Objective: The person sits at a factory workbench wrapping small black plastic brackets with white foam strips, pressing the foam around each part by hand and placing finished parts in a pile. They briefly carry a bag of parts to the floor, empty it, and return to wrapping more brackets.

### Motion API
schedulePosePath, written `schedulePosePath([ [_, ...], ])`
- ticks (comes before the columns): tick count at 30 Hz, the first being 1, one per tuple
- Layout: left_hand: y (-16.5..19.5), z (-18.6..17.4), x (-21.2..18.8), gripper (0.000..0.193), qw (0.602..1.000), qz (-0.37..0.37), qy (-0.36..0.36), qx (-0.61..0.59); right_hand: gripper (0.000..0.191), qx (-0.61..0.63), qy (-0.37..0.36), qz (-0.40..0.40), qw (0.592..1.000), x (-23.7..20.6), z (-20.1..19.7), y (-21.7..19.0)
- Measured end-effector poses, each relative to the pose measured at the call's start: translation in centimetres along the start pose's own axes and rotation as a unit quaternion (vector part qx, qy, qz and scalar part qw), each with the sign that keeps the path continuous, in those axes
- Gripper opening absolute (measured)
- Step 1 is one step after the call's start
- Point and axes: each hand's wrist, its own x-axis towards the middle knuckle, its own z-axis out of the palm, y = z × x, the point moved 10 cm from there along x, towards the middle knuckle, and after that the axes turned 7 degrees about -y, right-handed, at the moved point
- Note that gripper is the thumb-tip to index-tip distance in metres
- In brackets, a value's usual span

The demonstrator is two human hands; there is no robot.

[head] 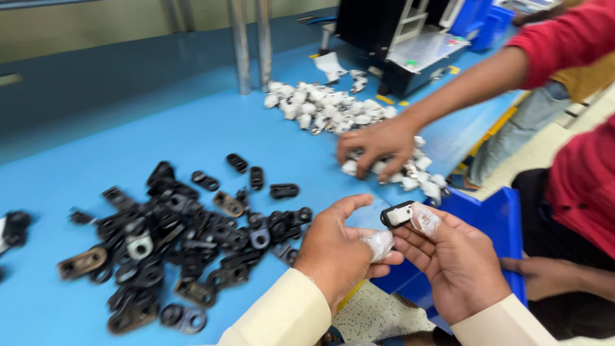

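Right hand (458, 259): pinches a small black oval part (397, 214) with a white face, plus crinkled clear wrap (425, 219).
Left hand (339, 247): curls around a scrap of clear plastic (380, 243), just beside the right.
Black pile (173, 240): glossy, flat, eyelet-shaped pieces, on the desk at left.
White pile (327, 109): wrapped parts; another person's hand (378, 150) rests on its near end.
Desk (192, 128): smooth blue.
Bin (493, 221): blue plastic, at the desk edge under the right hand.

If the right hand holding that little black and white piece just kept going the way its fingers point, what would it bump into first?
Most likely the other person's hand resting on the white parts. The right hand points up and left across the blue table, though depth is hard to judge here.
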Motion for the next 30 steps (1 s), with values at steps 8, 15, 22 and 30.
schedulePosePath([
  [8,1.7,-3.9,-2.7,0.045,0.992,0.07,0.067,0.079,0.022,-0.062,-0.059,0.038,0.996,-0.9,5.2,1.1],
  [15,0.4,-5.7,-3.6,0.028,0.988,-0.012,0.091,-0.121,0.025,-0.147,-0.076,0.022,0.986,-2.2,8.3,0.3],
  [22,-0.3,-5.6,-4.7,0.03,0.974,-0.015,0.095,-0.205,0.024,-0.111,-0.08,0.118,0.984,-2.2,7.7,3.1],
  [30,-1.1,-5.5,-4.7,0.027,0.971,-0.007,0.139,-0.195,0.024,-0.183,-0.068,0.054,0.979,-3.1,8.7,2.1],
])
